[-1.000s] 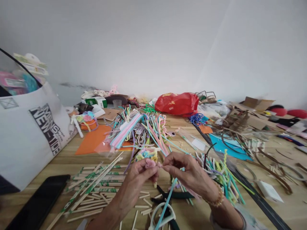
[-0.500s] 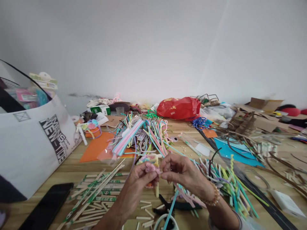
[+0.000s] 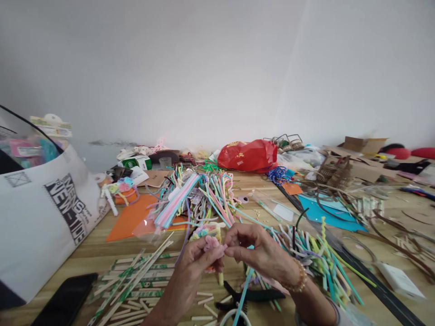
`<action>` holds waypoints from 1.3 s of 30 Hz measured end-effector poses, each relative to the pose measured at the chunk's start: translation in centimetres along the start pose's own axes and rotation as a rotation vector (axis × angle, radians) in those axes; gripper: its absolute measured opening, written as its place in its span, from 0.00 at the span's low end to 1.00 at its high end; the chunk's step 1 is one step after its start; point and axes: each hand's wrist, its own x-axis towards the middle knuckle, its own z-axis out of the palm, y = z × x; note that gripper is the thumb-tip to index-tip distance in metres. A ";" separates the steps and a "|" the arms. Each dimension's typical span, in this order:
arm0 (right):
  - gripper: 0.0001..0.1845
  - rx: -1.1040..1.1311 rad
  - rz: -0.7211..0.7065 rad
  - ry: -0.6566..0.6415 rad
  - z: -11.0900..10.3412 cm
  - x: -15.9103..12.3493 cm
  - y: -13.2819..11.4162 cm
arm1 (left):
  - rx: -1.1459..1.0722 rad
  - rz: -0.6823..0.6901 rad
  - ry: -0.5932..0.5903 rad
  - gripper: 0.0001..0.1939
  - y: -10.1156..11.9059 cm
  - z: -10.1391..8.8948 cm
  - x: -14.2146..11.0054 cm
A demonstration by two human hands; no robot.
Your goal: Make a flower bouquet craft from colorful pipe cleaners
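Note:
My left hand (image 3: 194, 267) and my right hand (image 3: 258, 251) meet low in the middle of the view, their fingertips pinching a fluffy pink pipe cleaner piece (image 3: 213, 244). Part of it is hidden by my fingers. Just beyond my hands lies a small pastel pipe cleaner cluster (image 3: 205, 232). A large heap of coloured pipe cleaners (image 3: 197, 199) spreads farther back, and a second heap (image 3: 312, 256) lies beside my right wrist. A beaded bracelet (image 3: 298, 281) circles that wrist. Black-handled pliers (image 3: 253, 295) lie below my hands.
Wooden craft sticks (image 3: 136, 283) lie left of my hands, near a black phone (image 3: 64, 294). A white printed tote bag (image 3: 41, 213) stands at far left. Orange foam (image 3: 132, 217), blue sheet (image 3: 326, 213), a red plastic bag (image 3: 247, 156) and cardboard strips (image 3: 397, 244) cover the wooden table (image 3: 234, 183).
My hands stay together on the pink piece, with small finger shifts. The whole scene sits slightly differently in view as the camera moves.

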 end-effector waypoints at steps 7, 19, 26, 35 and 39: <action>0.14 0.106 -0.011 0.007 0.0 -0.1 0.0 | -0.047 -0.017 0.002 0.13 -0.3 -0.1 0.3; 0.17 0.240 0.077 -0.002 0.5 -0.2 0.6 | 0.156 0.180 0.119 0.13 0.5 0.6 -0.1; 0.17 0.235 0.095 0.012 0.8 -0.2 0.9 | -0.158 0.035 0.134 0.14 -0.8 0.8 0.3; 0.17 0.218 0.107 0.001 0.9 -0.1 0.7 | 0.020 0.088 0.105 0.10 -1.3 0.0 -0.1; 0.17 0.170 0.097 -0.005 0.9 0.0 0.3 | 0.072 0.127 0.096 0.11 -1.2 -0.1 0.0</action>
